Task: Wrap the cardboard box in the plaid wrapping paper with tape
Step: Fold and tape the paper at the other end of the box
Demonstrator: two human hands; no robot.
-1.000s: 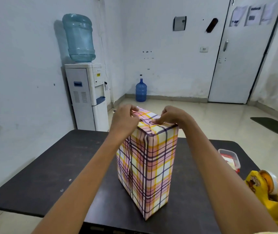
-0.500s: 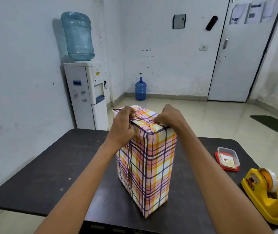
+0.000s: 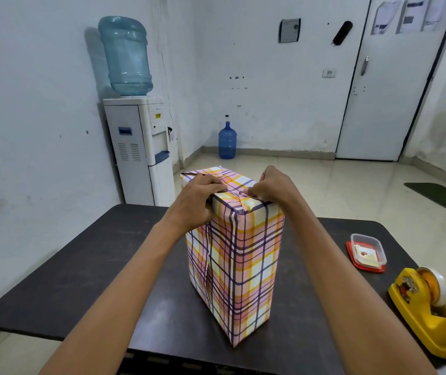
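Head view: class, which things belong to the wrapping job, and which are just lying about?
For the job: plaid wrapping paper, yellow tape dispenser, left hand, right hand.
Lying about: clear plastic container, water dispenser, blue water bottle.

The single head-worn view looks forward and down from close above the table (image 3: pixel 81 280) (wide-angle lens).

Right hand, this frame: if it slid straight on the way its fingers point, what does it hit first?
The right hand points left across the top: first the raised fold of plaid wrapping paper it pinches, then probably the left hand just beyond, though depth is unclear.
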